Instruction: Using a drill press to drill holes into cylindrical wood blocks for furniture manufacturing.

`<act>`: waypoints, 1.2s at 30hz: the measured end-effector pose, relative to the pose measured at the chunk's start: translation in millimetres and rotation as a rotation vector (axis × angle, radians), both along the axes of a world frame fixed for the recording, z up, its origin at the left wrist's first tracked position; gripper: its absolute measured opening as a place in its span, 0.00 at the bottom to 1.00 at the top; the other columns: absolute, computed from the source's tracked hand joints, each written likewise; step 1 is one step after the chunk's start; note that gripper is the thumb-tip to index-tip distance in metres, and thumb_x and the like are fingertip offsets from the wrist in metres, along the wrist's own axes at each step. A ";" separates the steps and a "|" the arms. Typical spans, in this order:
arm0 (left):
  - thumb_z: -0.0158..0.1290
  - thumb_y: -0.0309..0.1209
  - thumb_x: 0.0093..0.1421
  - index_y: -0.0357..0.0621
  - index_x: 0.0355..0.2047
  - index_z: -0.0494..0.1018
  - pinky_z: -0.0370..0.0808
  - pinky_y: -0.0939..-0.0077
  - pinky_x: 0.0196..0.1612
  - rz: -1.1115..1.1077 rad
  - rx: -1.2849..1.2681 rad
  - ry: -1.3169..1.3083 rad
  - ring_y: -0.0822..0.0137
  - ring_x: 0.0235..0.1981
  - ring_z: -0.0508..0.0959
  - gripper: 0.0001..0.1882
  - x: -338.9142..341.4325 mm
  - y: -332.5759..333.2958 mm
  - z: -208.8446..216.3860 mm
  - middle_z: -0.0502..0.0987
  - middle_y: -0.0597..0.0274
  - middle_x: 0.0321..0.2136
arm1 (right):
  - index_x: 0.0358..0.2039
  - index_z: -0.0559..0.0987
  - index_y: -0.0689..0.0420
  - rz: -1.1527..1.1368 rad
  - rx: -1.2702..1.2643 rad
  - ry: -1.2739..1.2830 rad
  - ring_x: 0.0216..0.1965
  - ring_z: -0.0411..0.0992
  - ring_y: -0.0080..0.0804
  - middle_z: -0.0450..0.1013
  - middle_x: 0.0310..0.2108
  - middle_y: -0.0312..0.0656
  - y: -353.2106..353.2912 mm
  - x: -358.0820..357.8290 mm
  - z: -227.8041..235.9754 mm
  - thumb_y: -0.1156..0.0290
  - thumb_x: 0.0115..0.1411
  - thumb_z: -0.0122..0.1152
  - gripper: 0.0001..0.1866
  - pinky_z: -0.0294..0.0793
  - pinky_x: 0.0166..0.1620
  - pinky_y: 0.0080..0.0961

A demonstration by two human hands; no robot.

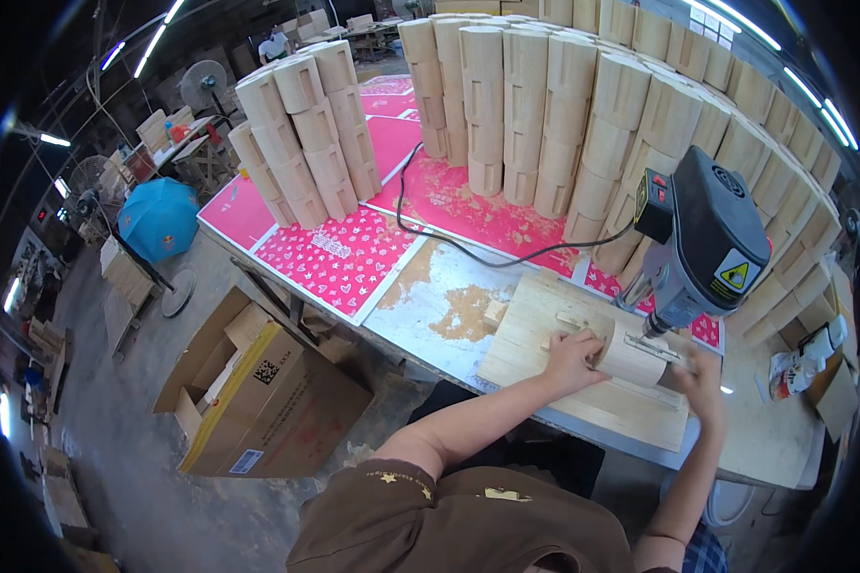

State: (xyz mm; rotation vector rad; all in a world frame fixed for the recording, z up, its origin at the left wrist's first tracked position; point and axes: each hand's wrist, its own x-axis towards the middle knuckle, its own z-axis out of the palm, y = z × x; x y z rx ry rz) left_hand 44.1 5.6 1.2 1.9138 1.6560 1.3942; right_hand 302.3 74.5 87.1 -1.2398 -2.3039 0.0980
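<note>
A pale wooden cylinder [631, 361] with a slot along its top lies on a wooden board jig [524, 336]. My left hand [575, 364] has its fingers and thumb closed round the cylinder's left end. At the right end is my right hand [700, 380], fingers curled and slightly blurred; what they pinch is hidden. A thin metal strip [652, 346] runs along the cylinder's top toward those fingers. Just above it points the chuck [653, 327] of a dark drill press [719, 234]. Whether the drill tip touches the wood cannot be made out.
Tall stacks of slotted wooden cylinders [521, 115] crowd the table's far side, with another group [306, 134] at left. A black cord [506, 263] crosses the pink table cover [339, 256]. Sawdust [468, 310] lies left of the jig. A cardboard box [287, 411] stands on the floor.
</note>
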 end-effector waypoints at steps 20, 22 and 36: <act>0.63 0.39 0.46 0.43 0.09 0.68 0.52 0.83 0.16 0.155 -0.528 -0.727 0.82 0.12 0.60 0.19 -80.8 -67.0 68.7 0.67 0.70 0.10 | 0.32 0.71 0.59 -0.040 -0.102 -0.013 0.37 0.63 0.47 0.67 0.31 0.45 -81.2 -28.8 3.2 0.71 0.44 0.65 0.15 0.63 0.41 0.37; 0.63 0.40 0.46 0.42 0.10 0.69 0.54 0.84 0.16 0.135 -0.569 -0.749 0.81 0.13 0.60 0.19 -73.0 -62.2 61.5 0.67 0.70 0.11 | 0.32 0.71 0.59 -0.037 -0.111 -0.006 0.37 0.63 0.47 0.67 0.31 0.45 -81.1 -25.6 3.1 0.71 0.44 0.65 0.15 0.63 0.42 0.37; 0.68 0.35 0.37 0.43 0.52 0.66 0.66 0.66 0.48 -0.225 -0.097 -0.019 0.61 0.46 0.69 0.39 -19.4 -45.9 24.3 0.69 0.56 0.44 | 0.38 0.71 0.59 -0.041 -0.031 0.068 0.39 0.65 0.47 0.70 0.34 0.46 -45.6 -17.0 -10.8 0.76 0.40 0.67 0.22 0.65 0.43 0.36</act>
